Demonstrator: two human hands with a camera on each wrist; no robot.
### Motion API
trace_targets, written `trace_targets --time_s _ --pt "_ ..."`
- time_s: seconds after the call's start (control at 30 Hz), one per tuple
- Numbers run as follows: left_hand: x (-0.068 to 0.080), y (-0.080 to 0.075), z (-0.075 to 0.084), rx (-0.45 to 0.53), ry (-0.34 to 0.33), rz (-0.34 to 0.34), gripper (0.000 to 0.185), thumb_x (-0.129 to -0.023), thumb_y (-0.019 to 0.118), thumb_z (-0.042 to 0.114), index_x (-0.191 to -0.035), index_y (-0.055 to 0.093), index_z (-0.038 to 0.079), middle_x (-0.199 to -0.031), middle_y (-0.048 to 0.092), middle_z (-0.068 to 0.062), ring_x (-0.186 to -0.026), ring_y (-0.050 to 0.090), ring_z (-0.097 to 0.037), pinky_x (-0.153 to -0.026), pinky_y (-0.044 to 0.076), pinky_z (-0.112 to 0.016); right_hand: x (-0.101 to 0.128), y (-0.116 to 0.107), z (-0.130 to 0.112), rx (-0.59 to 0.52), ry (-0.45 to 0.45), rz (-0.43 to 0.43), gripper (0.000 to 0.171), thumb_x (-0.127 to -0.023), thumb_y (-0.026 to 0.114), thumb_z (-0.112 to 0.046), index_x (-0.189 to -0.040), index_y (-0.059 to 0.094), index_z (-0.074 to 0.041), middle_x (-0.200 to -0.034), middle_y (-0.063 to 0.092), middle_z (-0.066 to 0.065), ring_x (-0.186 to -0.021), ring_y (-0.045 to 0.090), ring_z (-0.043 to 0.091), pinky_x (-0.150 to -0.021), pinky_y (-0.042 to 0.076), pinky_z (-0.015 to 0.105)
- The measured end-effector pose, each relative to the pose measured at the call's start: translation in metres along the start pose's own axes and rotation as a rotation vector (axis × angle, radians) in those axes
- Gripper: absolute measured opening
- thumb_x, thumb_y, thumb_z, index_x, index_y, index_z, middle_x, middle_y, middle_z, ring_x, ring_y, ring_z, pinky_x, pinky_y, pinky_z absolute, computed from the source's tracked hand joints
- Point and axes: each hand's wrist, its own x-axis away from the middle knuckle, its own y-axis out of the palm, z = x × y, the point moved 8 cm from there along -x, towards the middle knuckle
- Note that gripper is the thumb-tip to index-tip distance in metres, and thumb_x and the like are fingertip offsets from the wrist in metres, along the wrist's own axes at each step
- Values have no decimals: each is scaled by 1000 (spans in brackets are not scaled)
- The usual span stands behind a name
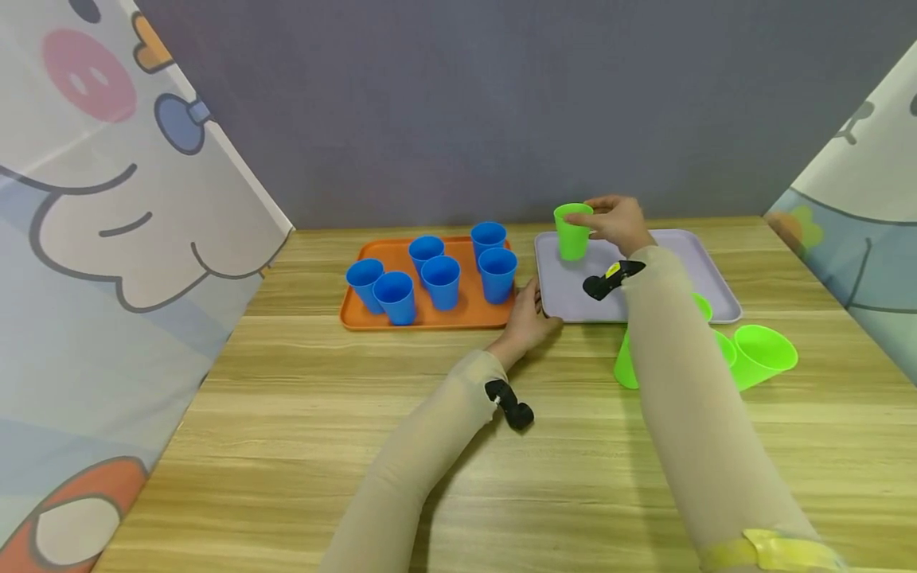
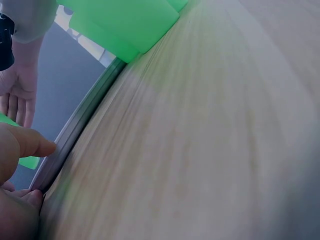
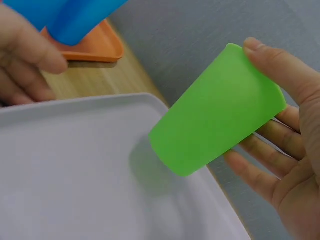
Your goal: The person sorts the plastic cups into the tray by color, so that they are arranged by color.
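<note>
My right hand [image 1: 600, 221] grips a green cup [image 1: 573, 231] by its rim, upright, at the far left corner of a lavender tray [image 1: 673, 274]. In the right wrist view the green cup [image 3: 218, 131] hangs just above the lavender tray [image 3: 75, 180], with a shadow below it, fingers [image 3: 272, 145] curled behind it and the thumb on its rim. My left hand [image 1: 536, 306] holds the tray's near left edge. Its thumb [image 2: 27, 144] lies on the tray rim [image 2: 82, 122].
An orange tray [image 1: 372, 318] left of the lavender one carries several upright blue cups [image 1: 440, 282]. Three or so green cups [image 1: 763, 355] lie on their sides on the wooden table [image 1: 301, 430], partly behind my right forearm. Patterned cloth screens stand at both sides, a grey wall behind.
</note>
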Motion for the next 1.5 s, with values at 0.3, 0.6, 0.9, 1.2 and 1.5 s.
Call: trace_targets --time_s 0.3,0.6,0.9,1.2,1.5 --pt "0 -1 -1 -11 -6 13 87 -81 70 -7 -155 25 -2 -151 39 -20 -137 44 -26 -108 39 -25 -2 24 6 44 -6 -110 76 -84 81 -35 -142 49 4 -135 55 22 -113 59 26 -98 52 44" --pt "0 0 2 -5 9 -5 83 -83 69 -7 -153 26 -5 -150 39 -21 -138 43 -27 -109 38 -25 -1 29 6 4 37 -223 77 -88 78 -25 -149 41 3 -142 48 23 -125 51 30 -105 45 47" --pt "0 -1 3 3 15 -3 84 -82 69 -9 -153 27 -4 -150 39 -21 -138 43 -27 -109 38 -24 3 24 6 1 84 -336 76 -91 74 -19 -153 33 1 -155 33 22 -138 40 36 -111 38 47" --pt "1 1 3 -14 3 -8 84 -83 69 -8 -154 25 -5 -150 38 -21 -137 43 -28 -109 39 -25 7 21 9 -8 111 -385 74 -93 71 -16 -154 31 -1 -154 35 22 -139 39 36 -114 35 46" --pt "3 0 3 -9 -7 -11 86 -84 69 -7 -155 21 -6 -153 34 -23 -139 40 -29 -110 37 -26 9 17 3 34 104 -404 76 -94 70 -18 -155 29 0 -156 31 22 -140 36 38 -114 34 47"
